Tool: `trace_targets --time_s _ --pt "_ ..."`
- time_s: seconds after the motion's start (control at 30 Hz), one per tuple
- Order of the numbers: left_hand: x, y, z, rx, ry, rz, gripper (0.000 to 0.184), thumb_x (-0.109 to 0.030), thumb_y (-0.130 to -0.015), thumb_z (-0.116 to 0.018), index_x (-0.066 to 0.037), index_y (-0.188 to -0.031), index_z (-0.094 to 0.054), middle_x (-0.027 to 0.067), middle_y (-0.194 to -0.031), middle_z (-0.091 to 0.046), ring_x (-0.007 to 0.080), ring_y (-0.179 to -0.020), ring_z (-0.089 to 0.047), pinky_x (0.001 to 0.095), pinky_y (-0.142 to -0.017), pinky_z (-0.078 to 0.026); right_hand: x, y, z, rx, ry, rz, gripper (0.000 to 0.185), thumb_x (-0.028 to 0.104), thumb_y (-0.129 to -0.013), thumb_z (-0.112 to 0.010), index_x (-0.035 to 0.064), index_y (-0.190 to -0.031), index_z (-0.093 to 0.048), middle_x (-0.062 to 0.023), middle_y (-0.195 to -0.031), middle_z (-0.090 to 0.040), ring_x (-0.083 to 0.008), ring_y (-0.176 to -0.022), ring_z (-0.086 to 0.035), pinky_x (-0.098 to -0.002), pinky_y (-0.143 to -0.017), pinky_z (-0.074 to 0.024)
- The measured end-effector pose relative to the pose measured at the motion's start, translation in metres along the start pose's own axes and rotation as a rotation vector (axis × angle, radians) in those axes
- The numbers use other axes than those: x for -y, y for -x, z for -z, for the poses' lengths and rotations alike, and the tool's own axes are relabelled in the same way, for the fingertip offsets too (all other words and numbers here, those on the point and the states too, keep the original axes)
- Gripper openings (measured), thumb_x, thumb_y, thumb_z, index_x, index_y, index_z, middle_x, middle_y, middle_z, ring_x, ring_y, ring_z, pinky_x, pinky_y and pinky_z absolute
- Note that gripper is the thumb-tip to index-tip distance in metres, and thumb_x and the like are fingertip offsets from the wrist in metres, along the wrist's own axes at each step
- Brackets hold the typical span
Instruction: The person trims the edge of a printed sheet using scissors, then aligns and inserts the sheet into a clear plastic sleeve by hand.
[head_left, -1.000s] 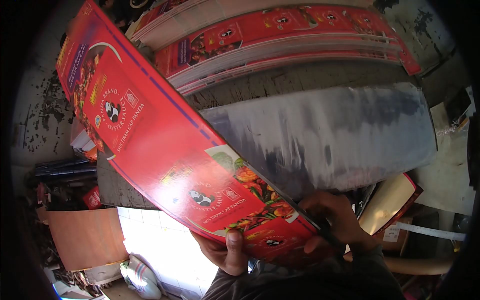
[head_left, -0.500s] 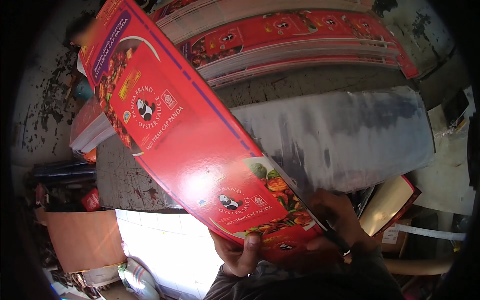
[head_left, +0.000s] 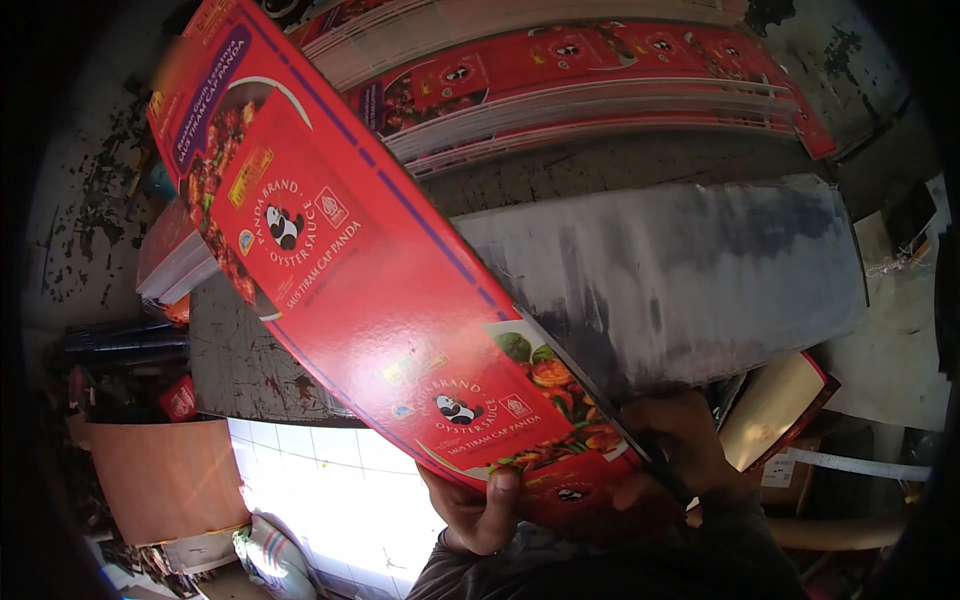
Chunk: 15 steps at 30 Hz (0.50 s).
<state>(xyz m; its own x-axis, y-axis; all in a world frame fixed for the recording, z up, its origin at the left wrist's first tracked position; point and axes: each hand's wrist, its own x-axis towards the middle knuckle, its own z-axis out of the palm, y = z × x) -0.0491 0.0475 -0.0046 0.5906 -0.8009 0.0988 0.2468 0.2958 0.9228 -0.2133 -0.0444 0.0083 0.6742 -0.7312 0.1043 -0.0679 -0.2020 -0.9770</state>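
Note:
A long red printed cardboard panel (head_left: 350,330) with panda logos and "Oyster Sauce" lettering slants across the view, its near end close to my body. My left hand (head_left: 478,512) is closed on the lower left edge, thumb on the printed face and the other fingers behind. At the lower right edge, my right hand (head_left: 685,440) is closed on the panel, in shadow and partly blurred. A narrow dark strip (head_left: 668,478) lies between that hand and the printed face; what it is I cannot tell.
On the dark worktable (head_left: 265,365) lies a stack of clear plastic sheets (head_left: 680,280). Behind it are stacked red printed panels (head_left: 590,60), with another stack (head_left: 180,250) at left. A brown bin (head_left: 170,480) and white sack (head_left: 275,560) stand below left.
The panel has shifted slightly left, its far end most. Both hands keep their places on its edges, with little movement.

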Motion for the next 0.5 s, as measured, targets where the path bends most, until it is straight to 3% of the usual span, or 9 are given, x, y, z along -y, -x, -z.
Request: trace_targets --time_s 0.27,0.33,0.4,0.5 --pt "0.002 -0.009 -0.002 0.008 0.018 0.047 0.069 -0.007 -0.074 -0.058 0.004 -0.127 -0.016 0.0168 -0.113 -0.046 0.0209 -0.101 -0.049 0.0345 -0.088 -0.039 0.003 0.001 0.003 0.008 0.088 -0.046 0.047 0.030 -0.055 -0.080 0.0050 -0.089 -0.060 -0.0081 -0.064 -0.058 -0.0180 -0.053 -0.057 -0.0252 -0.049 -0.0414" --pt "0.001 -0.021 -0.002 -0.022 0.424 0.022 0.058 -0.008 -0.072 -0.058 0.005 -0.121 -0.030 0.0184 -0.109 -0.050 0.0241 -0.097 -0.054 0.0358 -0.086 -0.043 -0.001 0.000 0.000 0.024 0.049 -0.042 0.048 0.030 -0.055 -0.081 0.0051 -0.089 -0.059 -0.0082 -0.065 -0.058 -0.0175 -0.055 -0.057 -0.0252 -0.051 -0.0420" --pt "0.007 -0.037 0.015 -0.007 0.523 -0.006 0.050 -0.008 -0.072 -0.058 0.005 -0.116 -0.037 0.0191 -0.106 -0.053 0.0251 -0.093 -0.056 0.0360 -0.084 -0.045 -0.004 0.000 -0.005 0.043 0.008 -0.034 0.048 0.029 -0.054 -0.081 0.0052 -0.090 -0.059 -0.0083 -0.066 -0.058 -0.0170 -0.056 -0.057 -0.0252 -0.052 -0.0427" --pt "0.002 -0.045 0.013 -0.152 0.415 0.024 0.033 -0.006 -0.075 -0.055 0.006 -0.106 -0.049 0.0199 -0.097 -0.059 0.0249 -0.083 -0.061 0.0342 -0.079 -0.048 -0.006 0.001 -0.008 0.034 0.000 -0.060 0.050 0.028 -0.054 -0.082 0.0055 -0.092 -0.059 -0.0081 -0.068 -0.058 -0.0135 -0.061 -0.058 -0.0253 -0.055 -0.0431"
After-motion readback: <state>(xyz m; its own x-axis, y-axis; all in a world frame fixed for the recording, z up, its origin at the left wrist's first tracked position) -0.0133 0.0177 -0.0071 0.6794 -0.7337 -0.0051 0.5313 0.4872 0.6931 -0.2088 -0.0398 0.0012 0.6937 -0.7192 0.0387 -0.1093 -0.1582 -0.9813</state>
